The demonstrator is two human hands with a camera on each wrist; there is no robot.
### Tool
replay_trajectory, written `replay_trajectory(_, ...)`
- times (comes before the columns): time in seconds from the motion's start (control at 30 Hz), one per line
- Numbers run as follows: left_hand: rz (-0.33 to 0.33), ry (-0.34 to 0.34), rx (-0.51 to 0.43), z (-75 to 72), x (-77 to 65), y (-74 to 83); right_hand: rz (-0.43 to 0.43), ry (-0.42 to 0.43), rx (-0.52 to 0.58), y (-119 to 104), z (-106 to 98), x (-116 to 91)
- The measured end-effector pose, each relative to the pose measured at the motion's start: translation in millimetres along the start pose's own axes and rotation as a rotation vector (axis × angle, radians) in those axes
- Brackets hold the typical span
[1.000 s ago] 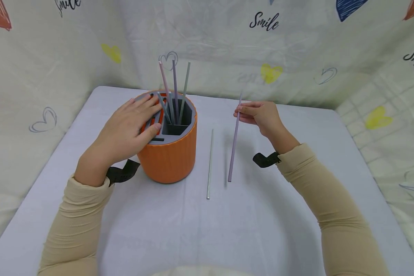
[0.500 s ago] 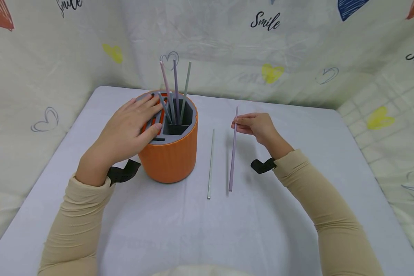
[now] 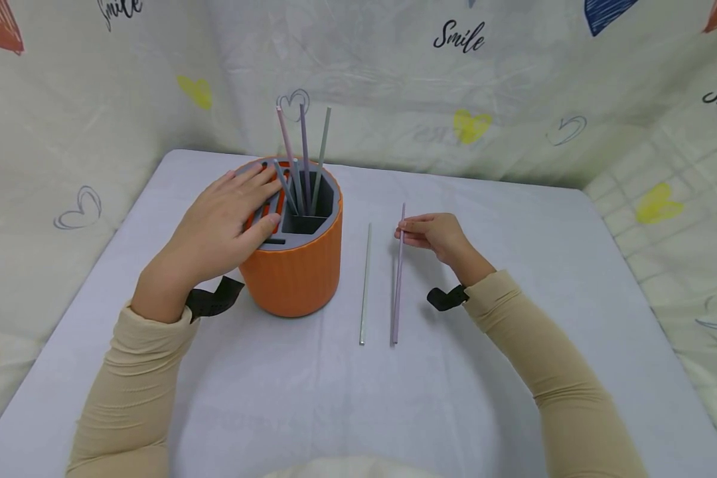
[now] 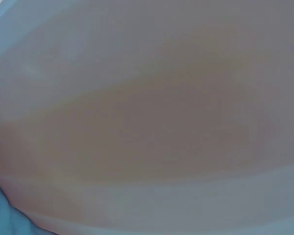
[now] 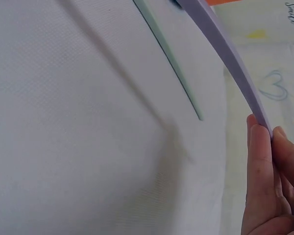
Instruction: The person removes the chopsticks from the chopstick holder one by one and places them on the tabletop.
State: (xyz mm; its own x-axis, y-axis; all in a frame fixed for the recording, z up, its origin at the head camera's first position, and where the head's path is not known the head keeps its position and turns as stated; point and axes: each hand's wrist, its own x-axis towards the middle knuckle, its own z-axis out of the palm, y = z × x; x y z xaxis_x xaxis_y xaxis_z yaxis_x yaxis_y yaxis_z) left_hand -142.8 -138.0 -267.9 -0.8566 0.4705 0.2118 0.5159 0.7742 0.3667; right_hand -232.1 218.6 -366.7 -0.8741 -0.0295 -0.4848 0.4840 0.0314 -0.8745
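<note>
My left hand (image 3: 215, 222) rests flat on top of an orange cylindrical holder (image 3: 293, 282) with a grey slotted insert, fingers spread and holding nothing. Several thin sticks (image 3: 305, 146) in pink, purple, green and grey-blue stand in its open compartment. To the right, my right hand (image 3: 439, 236) pinches a thin lavender stick (image 3: 398, 285) near its far end, thumb against fingers. The near end is low, at or just above the table. A pale green stick (image 3: 366, 285) lies beside it, between holder and right hand. In the right wrist view the pinched lavender stick (image 5: 230, 58) shows close up.
A white table (image 3: 334, 411) bears everything, its back edge against a cream cloth (image 3: 370, 73) printed with hearts and "Smile". Black straps (image 3: 215, 297) circle both wrists. The left wrist view is a blur.
My right hand has come down and toward me, slightly left, with the lavender stick, whose near end is now level with the pale green stick's. My left hand stays on the holder.
</note>
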Motion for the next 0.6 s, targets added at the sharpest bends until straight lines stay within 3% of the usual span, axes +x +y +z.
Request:
replay_trajectory(0.2,-0.001,0.001,-0.002,0.2,0.1,-0.1,0.011,-0.029,-0.019,11.7,1.6,4.7)
replay_trajectory(0.6,0.001,0.001,-0.004,0.2,0.1,0.3,0.024,-0.004,-0.043,24.8,5.1,12.2)
